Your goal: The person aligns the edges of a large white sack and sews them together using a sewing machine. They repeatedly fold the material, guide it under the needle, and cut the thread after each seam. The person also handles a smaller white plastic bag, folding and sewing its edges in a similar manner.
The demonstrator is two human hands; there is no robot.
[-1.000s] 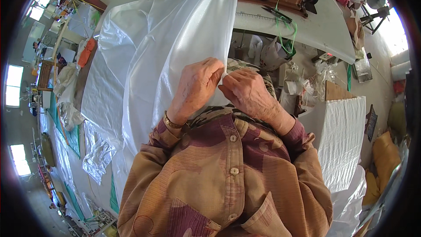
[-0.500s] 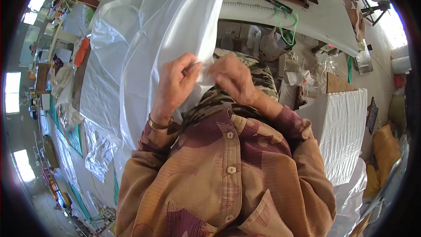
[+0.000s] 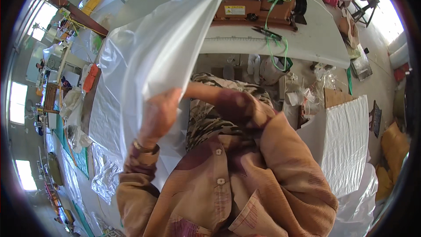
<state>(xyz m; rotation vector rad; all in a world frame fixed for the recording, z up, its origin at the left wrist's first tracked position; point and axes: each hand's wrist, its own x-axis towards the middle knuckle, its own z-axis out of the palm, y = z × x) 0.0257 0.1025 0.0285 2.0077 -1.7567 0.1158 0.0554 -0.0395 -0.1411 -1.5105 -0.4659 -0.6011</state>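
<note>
Nine o'clock: my blurred hands (image 3: 158, 115), whose grip I can't tell, seemingly arrange the white sheet (image 3: 169, 46); next needs its edge steadied.

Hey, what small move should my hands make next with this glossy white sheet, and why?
Probably smooth the loose folds of the glossy white sheet beside your left hand: the sheet's edge runs fairly straight from the brown metal machine down toward that hand, yet the material beside it hangs creased. Motion blur hides the exact grip.
</note>
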